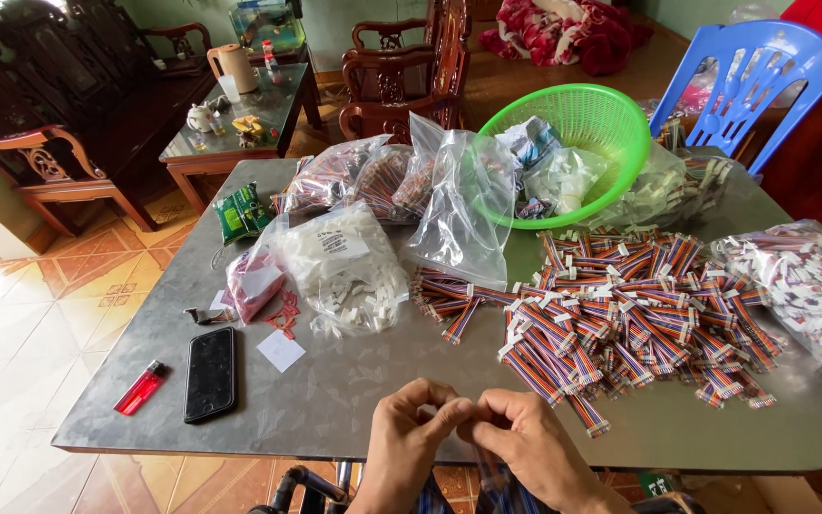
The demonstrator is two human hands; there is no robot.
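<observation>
Your left hand (409, 440) and right hand (525, 447) meet fingertip to fingertip at the near edge of the grey metal worktop (335, 400), pinched together on something too small to identify, apparently mid-assembly; the heap of rainbow ribbon cables (620, 314) lies just beyond.

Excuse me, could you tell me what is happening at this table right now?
A person sits at the grey table, with the left hand and right hand brought together at the near edge, fingers pinching something too small to make out. A heap of striped ribbon cables lies just beyond, with clear bags of parts and a green basket behind. A phone and a red lighter lie to the left.
</observation>
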